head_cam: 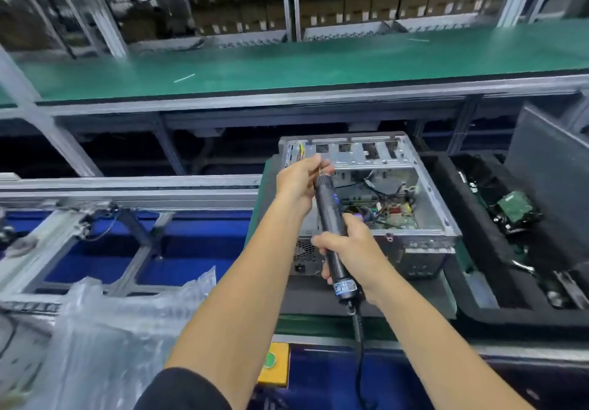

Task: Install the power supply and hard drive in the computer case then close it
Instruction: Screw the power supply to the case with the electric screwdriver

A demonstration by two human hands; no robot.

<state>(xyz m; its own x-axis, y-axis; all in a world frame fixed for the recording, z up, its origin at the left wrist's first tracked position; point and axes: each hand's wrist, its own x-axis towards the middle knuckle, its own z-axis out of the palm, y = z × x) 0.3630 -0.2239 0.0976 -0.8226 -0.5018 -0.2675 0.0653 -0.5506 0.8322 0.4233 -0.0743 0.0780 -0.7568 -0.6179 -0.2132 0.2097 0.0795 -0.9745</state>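
- A dark sleeve at 6 o'clock covers the left upper arm; both forearms are bare.
- Crinkled clear bubble wrap lies heaped at 8 o'clock, glossy and ridged.
- A yellow box with a round green button sits on the bench edge between the forearms.
- A coiled black cable drops from the butt of the screwdriver, a long black cylinder with a white label near its lower end and a knurled collar at the top.
- The right hand grips the screwdriver's lower barrel, fingers wrapped fully round it.
- The left hand is curled at the tool's tip end, fingertips pinched together by the collar; whether they hold a screw or the bit I cannot tell.
- The case lies at 2 o'clock from the hands, on its side and open on top: a box of dull grey sheet metal with punched slots along its far wall, a perforated vent on the near face, and a green board with tangled black and yellow wires inside.
- At 3 o'clock a black foam-lined tray holds a hard drive, green board upward, with other metal parts nearer; a flat dark panel leans at its far side.
- At 9 o'clock an aluminium frame spans blue surfaces.
- At 12 o'clock a smooth green bench runs across; beyond it shelves of brown cartons.
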